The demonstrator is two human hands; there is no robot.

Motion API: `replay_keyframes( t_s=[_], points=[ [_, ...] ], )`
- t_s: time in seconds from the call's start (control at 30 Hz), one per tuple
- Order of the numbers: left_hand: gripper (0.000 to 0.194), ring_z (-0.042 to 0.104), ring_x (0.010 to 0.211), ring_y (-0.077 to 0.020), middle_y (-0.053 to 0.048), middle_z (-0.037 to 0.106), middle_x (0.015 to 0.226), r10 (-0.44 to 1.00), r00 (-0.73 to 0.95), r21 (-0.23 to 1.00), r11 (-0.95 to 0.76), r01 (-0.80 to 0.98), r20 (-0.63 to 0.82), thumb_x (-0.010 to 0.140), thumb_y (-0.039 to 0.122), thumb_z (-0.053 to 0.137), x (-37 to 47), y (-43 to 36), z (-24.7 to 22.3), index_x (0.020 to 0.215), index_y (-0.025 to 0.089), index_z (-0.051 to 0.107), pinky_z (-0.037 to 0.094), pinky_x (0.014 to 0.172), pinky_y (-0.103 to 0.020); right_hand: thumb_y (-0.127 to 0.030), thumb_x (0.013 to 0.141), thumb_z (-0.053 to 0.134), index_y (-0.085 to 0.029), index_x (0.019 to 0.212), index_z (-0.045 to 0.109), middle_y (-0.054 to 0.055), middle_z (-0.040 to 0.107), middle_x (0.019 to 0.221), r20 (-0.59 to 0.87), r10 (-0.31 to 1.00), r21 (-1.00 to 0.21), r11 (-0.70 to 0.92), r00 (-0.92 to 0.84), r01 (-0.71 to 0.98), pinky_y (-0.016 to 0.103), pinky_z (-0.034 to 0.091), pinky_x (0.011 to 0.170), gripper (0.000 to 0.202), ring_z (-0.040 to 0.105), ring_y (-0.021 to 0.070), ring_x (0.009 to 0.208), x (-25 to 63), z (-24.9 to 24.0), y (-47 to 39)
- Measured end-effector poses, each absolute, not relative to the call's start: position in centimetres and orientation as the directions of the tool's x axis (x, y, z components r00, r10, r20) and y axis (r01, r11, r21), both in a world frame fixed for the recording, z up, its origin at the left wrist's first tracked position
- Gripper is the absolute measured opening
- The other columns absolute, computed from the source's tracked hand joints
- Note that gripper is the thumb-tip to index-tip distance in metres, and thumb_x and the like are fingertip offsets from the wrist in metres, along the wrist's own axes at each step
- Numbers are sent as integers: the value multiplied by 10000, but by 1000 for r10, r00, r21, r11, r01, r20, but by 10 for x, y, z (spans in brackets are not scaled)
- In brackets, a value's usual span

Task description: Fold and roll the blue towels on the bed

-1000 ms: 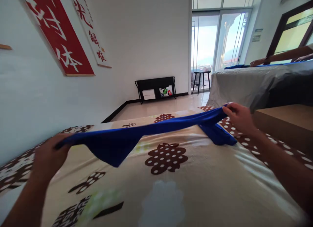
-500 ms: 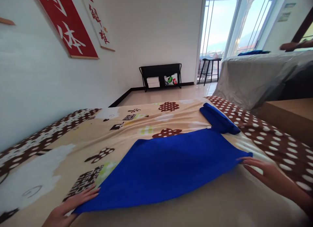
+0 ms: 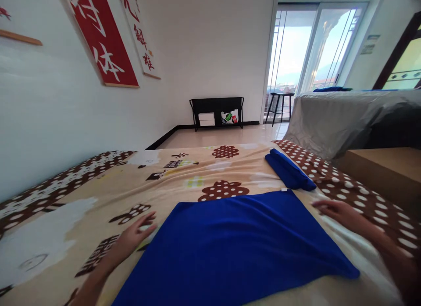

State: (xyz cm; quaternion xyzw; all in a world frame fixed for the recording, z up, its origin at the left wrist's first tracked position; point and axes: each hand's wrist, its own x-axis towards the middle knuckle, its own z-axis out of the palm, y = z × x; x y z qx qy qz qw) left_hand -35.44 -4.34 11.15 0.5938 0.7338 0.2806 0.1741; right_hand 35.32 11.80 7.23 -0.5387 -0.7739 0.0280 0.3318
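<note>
A blue cloth [image 3: 230, 249] lies spread on the patterned blanket, with a small white tag at its far edge and a few soft folds across it. My left hand [image 3: 140, 231] hovers beside the cloth's left edge, fingers apart and holding nothing. On the other side, my right hand [image 3: 332, 210] is near the cloth's upper right edge, also empty with its fingers loosely extended. Just beyond the far right corner rests a folded blue bundle [image 3: 291, 171].
The patterned blanket [image 3: 131, 178] has brown polka-dot borders. A black rack [image 3: 217, 106] stands by the far wall. To the right are a stool [image 3: 279, 105], a grey covered table [image 3: 322, 121] with blue cloth on top, and a brown box [image 3: 384, 165].
Both hands have let go of the cloth's near corners and moved forward beside it. The cloth now lies flatter and nearer. The other person's hand at the right has left the view.
</note>
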Motion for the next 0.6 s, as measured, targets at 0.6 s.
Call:
replay_keyframes(
  t_s=[0.6],
  points=[
    [419,538,651,-160,16,570,697,990,94,558,-17,830,-110,713,613,647,-346,75,135,714,202,565,430,589,-241,-245,975,357,-184,1090,613,99,660,1045,393,893,-131,290,-219,948,276,473,634,286,674,185,754,293,0,240]
  ],
)
